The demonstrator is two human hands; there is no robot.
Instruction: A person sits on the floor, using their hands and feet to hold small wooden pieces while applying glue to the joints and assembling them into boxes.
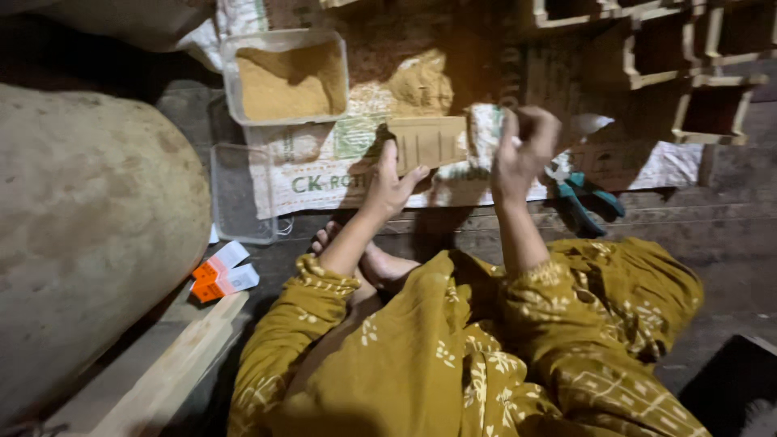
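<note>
Head view: slotted wooden board [427, 142] held over printed sack [324, 174] by left hand [392, 182], fingers curled on near edge. Right hand [522, 150] closed at board's right end; contents cannot be told. Powder tray [285, 77] beyond sack.

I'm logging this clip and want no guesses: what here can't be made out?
Head view:
- What the right hand pinches: hidden by its fingers, blurred.
- Slotted wooden piece: its near end is covered by the left hand.
- Blue-handled tool: its head lies in shadow.
- Wooden frames: cut by the top edge.
- Dark box: cut by the corner.
</note>
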